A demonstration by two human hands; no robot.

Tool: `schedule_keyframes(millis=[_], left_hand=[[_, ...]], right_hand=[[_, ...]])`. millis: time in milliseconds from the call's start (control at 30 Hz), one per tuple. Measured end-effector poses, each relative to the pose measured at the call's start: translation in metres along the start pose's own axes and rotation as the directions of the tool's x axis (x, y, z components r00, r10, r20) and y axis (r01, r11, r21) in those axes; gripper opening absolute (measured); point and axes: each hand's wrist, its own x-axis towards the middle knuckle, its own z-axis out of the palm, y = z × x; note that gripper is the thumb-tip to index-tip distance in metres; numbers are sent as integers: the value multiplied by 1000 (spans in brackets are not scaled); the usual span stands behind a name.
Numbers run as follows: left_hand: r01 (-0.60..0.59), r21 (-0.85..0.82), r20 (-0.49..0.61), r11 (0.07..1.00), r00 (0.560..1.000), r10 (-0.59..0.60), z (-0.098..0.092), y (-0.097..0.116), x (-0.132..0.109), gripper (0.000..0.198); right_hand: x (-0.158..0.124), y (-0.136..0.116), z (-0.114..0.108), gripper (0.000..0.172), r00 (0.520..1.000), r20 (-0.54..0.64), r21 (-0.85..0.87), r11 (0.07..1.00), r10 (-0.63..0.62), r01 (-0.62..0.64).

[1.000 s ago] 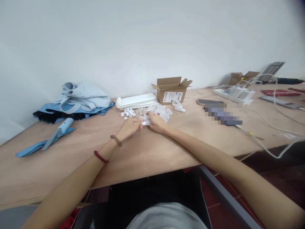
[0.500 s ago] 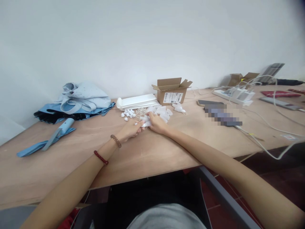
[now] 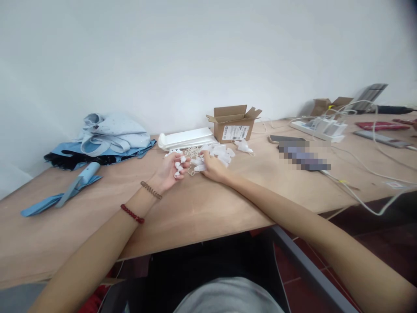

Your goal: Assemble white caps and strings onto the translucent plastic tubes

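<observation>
My left hand (image 3: 167, 173) is turned palm up, with several small white plastic caps (image 3: 177, 166) lying in its curled fingers. More white caps lie on the table just behind it, mostly hidden by the fingers. My right hand (image 3: 213, 168) is closed on a translucent white bottle-like piece (image 3: 199, 167), and a thin pale elastic loop (image 3: 191, 172) hangs at that piece's end. A heap of similar translucent pieces (image 3: 221, 153) lies right behind the right hand. Between the hands and the white packets is a tangle of pale loops (image 3: 193, 151).
Flat white packets (image 3: 187, 138) and an open cardboard box (image 3: 232, 130) stand behind the heap. To the left lie a folded blue umbrella (image 3: 80, 180) and a pale blue bag (image 3: 112, 130). Phones (image 3: 286, 139), a power strip (image 3: 321, 130) and white cables occupy the right side.
My left hand has drawn back from the right hand's piece and turned palm up, showing the white caps in it. The right hand has stayed nearly in place.
</observation>
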Motion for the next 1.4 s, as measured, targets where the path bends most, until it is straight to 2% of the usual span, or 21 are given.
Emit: schedule_keyframes(millis=[33,100,167,200,233,300,367,433,533,667,833,900,1000,1100,1167,1233,1300,1333,1400], left_hand=[[-37,-27,12,999,999,38,1,3,-2,19],[-107,31,13,994,994,107,5,7,-5,19],[-194,244,-37,950,977,210,10,7,-6,28],[-253,400,-47,881,954,296,13,6,-6,29],[-314,564,-27,764,917,398,14,6,-4,27],[-399,811,111,428,823,557,16,4,3,18],[-411,903,269,128,771,577,16,3,12,21],[-379,925,334,-26,778,532,17,4,21,26],[-370,924,373,-99,814,444,23,6,29,24],[-406,908,412,-99,827,384,30,15,27,18],[-407,909,404,-93,804,437,23,22,9,16],[-371,922,375,-109,792,482,16,20,0,17],[-352,932,341,-84,777,530,8,13,-8,20],[-383,923,334,-26,768,547,3,4,-5,23],[-396,915,300,71,788,537,2,-2,1,27],[-350,893,185,282,857,481,1,-8,6,32],[-246,812,39,529,928,372,0,-14,10,34],[-196,757,-17,623,948,318,0,-15,11,33],[-144,682,-85,717,958,272,-2,-16,11,30]], right_hand=[[0,0,0,63,1000,-4,14,1000,7,-7],[-1,-1,1,75,1000,-13,44,999,0,1],[-2,-2,2,81,1000,-20,62,998,-21,22],[-2,-3,2,82,999,-20,65,997,-30,31],[-3,-3,2,83,999,-19,64,997,-37,38],[-3,-4,2,84,999,-16,55,998,-42,43],[-3,-4,1,85,999,-17,47,998,-50,51],[-3,-4,1,85,998,-17,47,997,-65,66],[-3,-3,0,84,997,-11,51,995,-83,83],[-2,-4,-1,80,997,-11,60,995,-81,81],[-2,-3,-3,74,998,-13,73,996,-59,60],[-2,-2,-2,64,996,-9,79,993,-84,84],[-1,-1,0,47,988,10,79,985,-153,151],[0,0,1,43,986,28,74,984,-164,161],[0,0,2,43,987,34,73,985,-157,155],[0,0,2,42,986,37,66,985,-165,162],[0,0,2,41,983,33,59,982,-181,178],[0,0,3,40,983,28,59,981,-184,182],[0,0,3,38,984,24,69,982,-176,174]])
